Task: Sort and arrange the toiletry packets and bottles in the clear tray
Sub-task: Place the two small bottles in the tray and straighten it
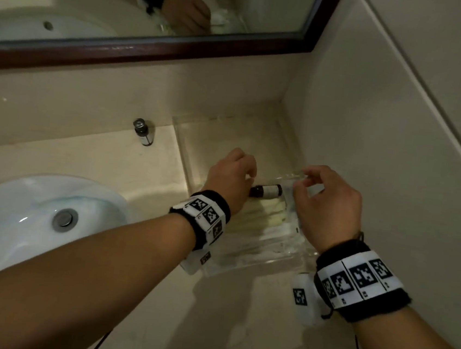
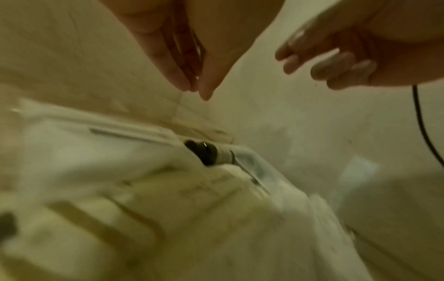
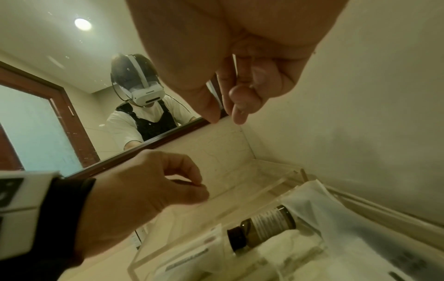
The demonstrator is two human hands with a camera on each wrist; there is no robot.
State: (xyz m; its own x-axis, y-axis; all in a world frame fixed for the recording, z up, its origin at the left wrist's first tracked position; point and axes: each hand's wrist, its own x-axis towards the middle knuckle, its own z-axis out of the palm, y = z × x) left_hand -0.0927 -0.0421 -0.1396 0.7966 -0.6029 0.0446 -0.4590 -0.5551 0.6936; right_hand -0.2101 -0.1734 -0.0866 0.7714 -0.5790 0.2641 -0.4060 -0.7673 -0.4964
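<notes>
Risk of nudging bottle (image 1: 266,191), lying on packets (image 1: 264,220) in tray (image 1: 186,147) at counter's right rear corner, since left hand (image 1: 231,178) and right hand (image 1: 326,198), fingertips nearly together, empty, hover close above; second bottle (image 1: 143,132) outside tray.

The left hand (image 1: 232,177) hides the bottle (image 1: 267,191) cap in the head view. Left wrist view blurs the packets (image 2: 168,209); their print is unreadable.
</notes>
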